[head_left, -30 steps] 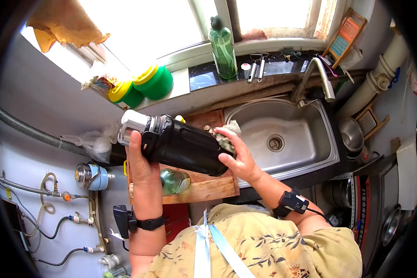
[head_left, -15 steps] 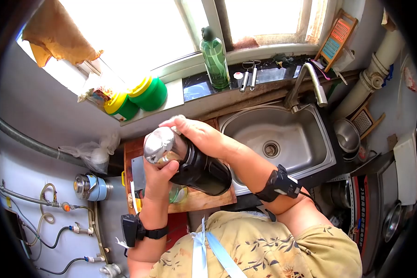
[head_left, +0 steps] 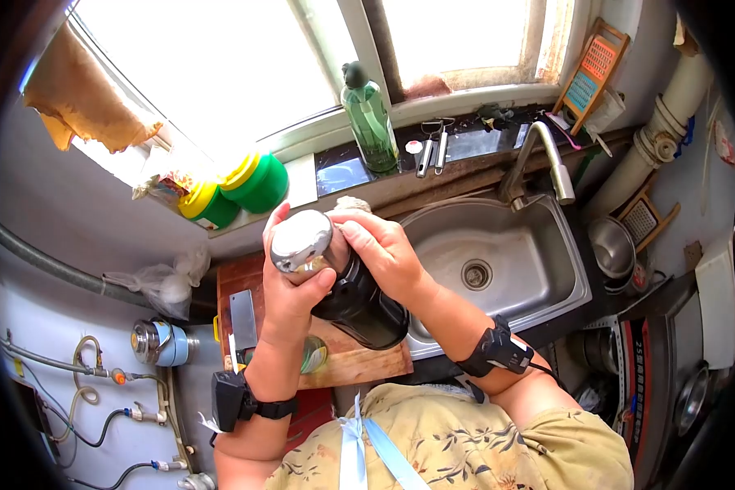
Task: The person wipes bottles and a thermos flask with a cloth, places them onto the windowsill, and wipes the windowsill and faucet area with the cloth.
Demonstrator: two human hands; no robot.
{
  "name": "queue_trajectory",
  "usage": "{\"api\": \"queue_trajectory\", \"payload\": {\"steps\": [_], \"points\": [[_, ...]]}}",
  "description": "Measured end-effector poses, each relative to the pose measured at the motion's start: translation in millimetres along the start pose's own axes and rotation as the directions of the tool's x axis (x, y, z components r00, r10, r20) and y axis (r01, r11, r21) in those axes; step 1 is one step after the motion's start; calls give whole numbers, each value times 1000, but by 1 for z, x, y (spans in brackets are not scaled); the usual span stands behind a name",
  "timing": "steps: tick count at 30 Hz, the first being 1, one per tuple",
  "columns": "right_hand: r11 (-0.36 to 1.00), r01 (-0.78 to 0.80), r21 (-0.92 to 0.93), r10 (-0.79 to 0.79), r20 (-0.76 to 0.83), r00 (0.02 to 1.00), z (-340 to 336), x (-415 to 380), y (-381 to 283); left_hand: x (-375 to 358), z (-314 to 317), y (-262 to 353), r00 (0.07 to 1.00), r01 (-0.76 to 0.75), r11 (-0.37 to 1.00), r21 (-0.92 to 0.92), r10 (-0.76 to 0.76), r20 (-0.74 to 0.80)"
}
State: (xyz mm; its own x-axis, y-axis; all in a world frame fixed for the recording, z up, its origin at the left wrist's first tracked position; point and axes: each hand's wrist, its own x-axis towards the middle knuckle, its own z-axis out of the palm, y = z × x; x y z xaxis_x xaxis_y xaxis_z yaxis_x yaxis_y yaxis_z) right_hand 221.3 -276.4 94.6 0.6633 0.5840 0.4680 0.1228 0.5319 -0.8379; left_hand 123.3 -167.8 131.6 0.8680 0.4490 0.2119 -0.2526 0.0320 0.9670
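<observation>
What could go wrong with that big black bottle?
The black bottle tilts, with the left hand and right hand near its silver top, so it might slip. A hand lowered carelessly might get cut on what looks like a metal blade on the wooden board.

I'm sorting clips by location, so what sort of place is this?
Probably a small kitchen: it has a silver stainless-steel sink with rounded corners, a flat brown wooden board beside it, and what looks like a wooden-framed grater with orange and blue panels.
</observation>
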Motion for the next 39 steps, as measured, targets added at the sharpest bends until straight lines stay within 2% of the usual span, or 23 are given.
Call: {"api": "queue_trajectory", "payload": {"steps": [2, 3, 6, 7, 8, 9, 11, 12, 14, 15, 16, 17, 20, 24, 26, 39], "points": [[987, 111, -115, -123, -101, 987, -3, 0, -4, 13, 0, -2, 999, -39, 999, 37, 38, 36], [982, 149, -113, -165, -148, 975, -4, -1, -3, 19, 2, -1, 995, -66, 997, 30, 63, 81], [974, 161, -161, -191, -192, 963, -15, -6, -9, 33, 10, 7, 995, -16, 1000, -15, 18, 95], [970, 160, -182, -194, -184, 964, -22, -8, -8, 41, 7, 4, 996, -41, 999, -11, 41, 79], [970, 160, -182, -194, -188, 963, -27, -12, -8, 50, 1, 4, 1000, -31, 995, 94, 31, 5], [969, 153, -192, -185, -157, 970, -31, -18, -7, 60, -3, 2, 995, -76, 995, 58, 79, -59], [965, 128, -229, -151, -85, 985, -41, -34, -1, 86, -22, -6, 976, -131, 990, 54, 138, -166], [983, 26, -180, -44, -96, 994, -44, -45, -1, 102, -36, -9, 966, -139, 987, 85, 154, -209], [997, -75, -36, 69, -142, 987, -58, -64, 13, 130, -41, -7, 897, -268, 954, 136, 299, -325], [996, -78, -35, 72, -140, 988, -65, -71, 15, 144, -42, -5, 874, -316, 934, 167, 355, -332], [987, -145, 72, 157, -206, 966, -72, -79, 16, 157, -43, -4, 848, -362, 911, 198, 410, -336], [963, -201, 182, 245, -262, 933, -80, -86, 17, 170, -44, -4, 838, -358, 906, 227, 419, -349], [954, -276, 120, 300, -311, 902, -102, -107, 25, 205, -52, -16, 811, -369, 887, 278, 453, -370], [930, -319, 180, 364, -365, 857, -113, -123, 27, 237, -69, -43, 820, -332, 882, 334, 445, -360], [923, -326, 206, 383, -393, 836, -114, -128, 27, 248, -77, -56, 818, -282, 860, 425, 447, -362], [863, -394, 316, 503, -464, 729, -119, -151, 45, 283, -107, -77, 867, -171, 895, 412, 335, -368]]}}
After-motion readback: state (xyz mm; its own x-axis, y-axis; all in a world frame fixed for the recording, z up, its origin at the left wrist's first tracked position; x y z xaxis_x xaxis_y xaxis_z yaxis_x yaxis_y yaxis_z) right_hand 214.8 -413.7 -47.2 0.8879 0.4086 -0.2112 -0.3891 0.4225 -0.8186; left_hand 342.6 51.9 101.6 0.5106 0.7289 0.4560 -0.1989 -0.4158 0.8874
